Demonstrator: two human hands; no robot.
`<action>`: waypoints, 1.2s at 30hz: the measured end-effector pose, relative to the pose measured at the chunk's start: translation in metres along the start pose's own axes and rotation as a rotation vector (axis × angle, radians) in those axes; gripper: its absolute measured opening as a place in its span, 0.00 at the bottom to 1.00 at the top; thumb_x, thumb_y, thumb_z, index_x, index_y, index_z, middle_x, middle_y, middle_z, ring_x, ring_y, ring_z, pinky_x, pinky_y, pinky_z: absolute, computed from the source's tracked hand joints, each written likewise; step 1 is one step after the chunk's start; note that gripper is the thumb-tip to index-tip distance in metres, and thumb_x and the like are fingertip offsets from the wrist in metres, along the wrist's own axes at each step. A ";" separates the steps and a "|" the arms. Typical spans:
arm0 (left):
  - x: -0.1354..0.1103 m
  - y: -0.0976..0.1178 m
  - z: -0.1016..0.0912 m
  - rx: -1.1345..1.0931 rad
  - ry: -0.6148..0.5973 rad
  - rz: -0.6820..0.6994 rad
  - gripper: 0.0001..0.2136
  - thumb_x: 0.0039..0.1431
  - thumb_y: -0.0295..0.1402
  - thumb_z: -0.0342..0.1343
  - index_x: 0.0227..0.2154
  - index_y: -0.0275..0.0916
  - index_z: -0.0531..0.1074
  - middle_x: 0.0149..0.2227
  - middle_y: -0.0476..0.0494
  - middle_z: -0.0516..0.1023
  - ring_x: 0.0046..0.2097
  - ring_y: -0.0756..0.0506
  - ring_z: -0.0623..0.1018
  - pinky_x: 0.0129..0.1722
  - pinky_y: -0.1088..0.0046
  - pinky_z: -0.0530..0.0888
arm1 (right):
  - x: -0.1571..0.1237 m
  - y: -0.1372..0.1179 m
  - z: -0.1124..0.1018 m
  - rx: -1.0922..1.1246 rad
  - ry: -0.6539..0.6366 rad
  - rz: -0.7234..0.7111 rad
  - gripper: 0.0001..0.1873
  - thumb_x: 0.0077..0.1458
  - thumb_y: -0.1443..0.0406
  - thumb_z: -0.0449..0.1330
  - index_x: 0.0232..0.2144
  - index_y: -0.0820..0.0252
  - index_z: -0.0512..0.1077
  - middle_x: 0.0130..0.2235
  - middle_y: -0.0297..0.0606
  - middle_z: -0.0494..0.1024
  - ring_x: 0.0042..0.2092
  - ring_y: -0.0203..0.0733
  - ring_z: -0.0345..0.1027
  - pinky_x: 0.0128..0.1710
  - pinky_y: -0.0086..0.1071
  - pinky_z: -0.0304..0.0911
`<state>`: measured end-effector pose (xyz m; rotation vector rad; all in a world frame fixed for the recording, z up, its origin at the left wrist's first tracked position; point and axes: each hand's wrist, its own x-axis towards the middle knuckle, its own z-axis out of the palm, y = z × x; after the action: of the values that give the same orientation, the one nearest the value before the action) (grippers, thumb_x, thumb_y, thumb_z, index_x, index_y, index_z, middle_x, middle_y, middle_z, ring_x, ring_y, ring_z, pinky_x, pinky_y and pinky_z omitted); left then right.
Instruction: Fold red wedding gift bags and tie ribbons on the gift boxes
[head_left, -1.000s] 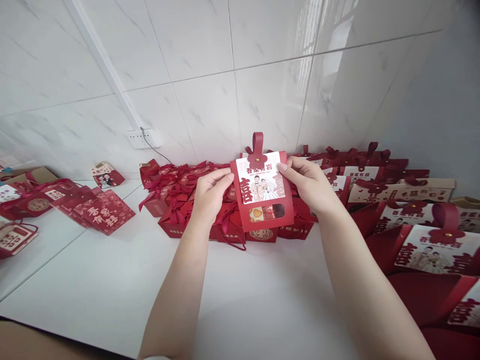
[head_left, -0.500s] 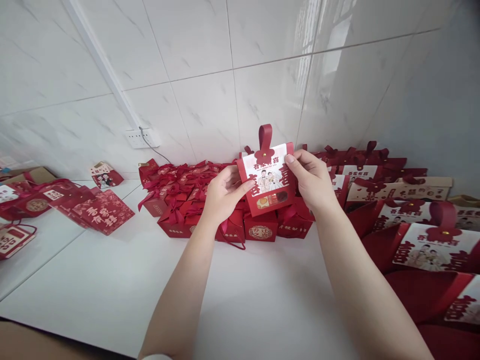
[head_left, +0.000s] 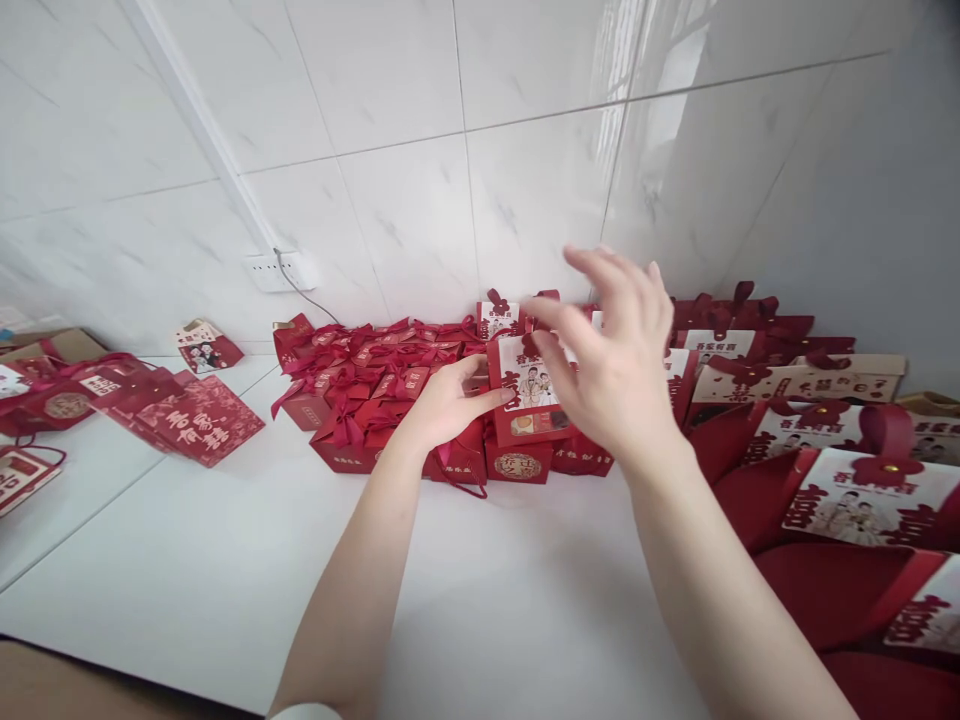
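A red gift box [head_left: 525,378] with a white printed front, a couple drawn on it and a small clear window is held by its left side in my left hand [head_left: 455,402], thumb across the front. In front of its upper right part, my right hand [head_left: 611,345] is raised with its fingers apart and slightly blurred; it holds nothing. The right hand hides most of the box's top and handle. Below and behind the held box stand red candy boxes with ribbon bows [head_left: 352,425], packed in rows on the white table [head_left: 247,560].
On the right stand several larger red bags with white printed labels [head_left: 847,490]. Flat red cards [head_left: 199,415], a small printed box [head_left: 208,345] and more red boxes [head_left: 71,400] lie to the left. A wall socket [head_left: 281,270] with a cable is on the tiled wall [head_left: 405,190].
My right hand has let go of the gift box's right edge, risen and spread its fingers. The box, still in my left hand, is slightly lower.
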<state>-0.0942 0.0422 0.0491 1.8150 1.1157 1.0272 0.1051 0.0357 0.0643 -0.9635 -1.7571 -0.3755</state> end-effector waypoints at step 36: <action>-0.013 0.011 -0.018 -0.152 -0.039 -0.324 0.30 0.57 0.50 0.63 0.61 0.49 0.67 0.65 0.38 0.69 0.61 0.33 0.75 0.32 0.68 0.84 | -0.004 0.069 -0.027 0.594 -0.769 0.632 0.37 0.59 0.39 0.54 0.67 0.36 0.59 0.68 0.33 0.67 0.66 0.65 0.63 0.63 0.62 0.61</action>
<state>-0.1109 0.0302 0.0633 1.4696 1.2245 0.8561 0.1749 0.0593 0.0588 -1.2175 -1.9038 0.9859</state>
